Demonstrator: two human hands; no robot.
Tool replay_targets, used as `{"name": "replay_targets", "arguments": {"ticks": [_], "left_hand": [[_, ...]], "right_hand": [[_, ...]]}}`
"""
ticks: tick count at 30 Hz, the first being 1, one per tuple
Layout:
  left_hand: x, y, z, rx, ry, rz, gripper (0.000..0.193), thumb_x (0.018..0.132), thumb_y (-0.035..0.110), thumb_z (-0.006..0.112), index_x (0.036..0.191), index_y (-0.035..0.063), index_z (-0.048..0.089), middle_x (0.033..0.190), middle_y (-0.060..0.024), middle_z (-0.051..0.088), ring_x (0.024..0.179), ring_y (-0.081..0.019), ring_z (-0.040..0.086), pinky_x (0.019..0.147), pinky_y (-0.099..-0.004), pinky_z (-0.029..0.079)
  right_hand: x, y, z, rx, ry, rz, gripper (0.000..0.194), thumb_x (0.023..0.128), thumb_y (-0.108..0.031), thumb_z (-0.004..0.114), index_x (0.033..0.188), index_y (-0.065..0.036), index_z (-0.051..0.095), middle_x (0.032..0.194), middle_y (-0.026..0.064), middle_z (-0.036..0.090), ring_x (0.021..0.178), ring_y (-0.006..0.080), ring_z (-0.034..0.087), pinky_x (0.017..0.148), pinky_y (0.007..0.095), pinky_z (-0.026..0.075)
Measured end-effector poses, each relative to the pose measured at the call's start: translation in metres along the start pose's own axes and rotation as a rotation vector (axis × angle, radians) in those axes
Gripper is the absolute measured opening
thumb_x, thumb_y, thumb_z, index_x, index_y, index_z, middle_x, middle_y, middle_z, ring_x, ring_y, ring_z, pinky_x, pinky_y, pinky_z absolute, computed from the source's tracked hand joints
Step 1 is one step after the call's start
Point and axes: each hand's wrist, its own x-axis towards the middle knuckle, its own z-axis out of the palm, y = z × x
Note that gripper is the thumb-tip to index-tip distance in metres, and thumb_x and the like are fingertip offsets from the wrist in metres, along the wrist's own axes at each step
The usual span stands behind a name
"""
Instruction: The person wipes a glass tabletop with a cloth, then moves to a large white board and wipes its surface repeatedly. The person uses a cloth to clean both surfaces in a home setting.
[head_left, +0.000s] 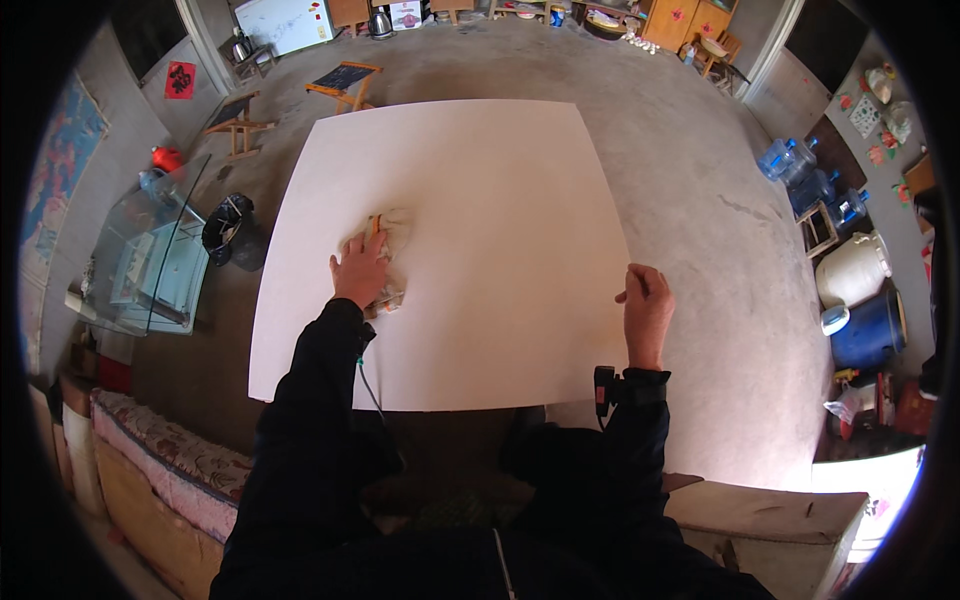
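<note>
A crumpled beige cloth with orange stripes lies on the left half of a white tabletop. My left hand rests palm down on this cloth, fingers spread, and covers part of it. At the right edge of the tabletop is my right hand, its fingers curled in and nothing visible in them. Whether those fingers touch the edge is hard to tell. Both wrists wear dark straps, and a thin cable hangs from the left one.
Folding stools stand beyond the table. A black-lined bin and a glass-topped stand are on the left. Blue water jugs, a white barrel and a blue barrel line the right wall. An upholstered seat is at lower left.
</note>
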Motion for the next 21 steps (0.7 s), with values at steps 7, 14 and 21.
{"name": "replay_targets", "arguments": {"ticks": [7, 14, 21], "left_hand": [[0.009, -0.027, -0.005, 0.004, -0.001, -0.019, 0.058, 0.101, 0.031, 0.059, 0.157, 0.0301, 0.045, 0.163, -0.0114, 0.040, 0.153, -0.0343, 0.037, 0.119, -0.0742, 0.028], [0.017, -0.056, -0.010, 0.004, 0.002, -0.050, 0.059, 0.101, 0.030, 0.059, 0.159, 0.0310, 0.044, 0.163, -0.0116, 0.040, 0.153, -0.0343, 0.036, 0.119, -0.0745, 0.029], [0.027, -0.083, -0.009, 0.014, 0.020, -0.090, 0.059, 0.102, 0.031, 0.059, 0.159, 0.0315, 0.043, 0.163, -0.0108, 0.041, 0.154, -0.0338, 0.035, 0.118, -0.0761, 0.029]], "right_hand": [[0.001, -0.001, 0.005, -0.012, -0.016, 0.004, 0.013, 0.099, -0.002, 0.064, 0.107, 0.004, 0.073, 0.097, 0.0124, 0.068, 0.062, 0.0183, 0.068, 0.059, 0.0314, 0.053], [0.000, -0.002, 0.011, -0.030, -0.026, 0.005, 0.013, 0.099, -0.003, 0.064, 0.107, 0.004, 0.073, 0.097, 0.0125, 0.068, 0.061, 0.0184, 0.069, 0.059, 0.0317, 0.053], [0.001, -0.003, 0.019, -0.048, -0.045, 0.009, 0.012, 0.100, -0.004, 0.065, 0.107, 0.003, 0.073, 0.097, 0.0122, 0.068, 0.061, 0.0186, 0.069, 0.059, 0.0311, 0.053]]}}
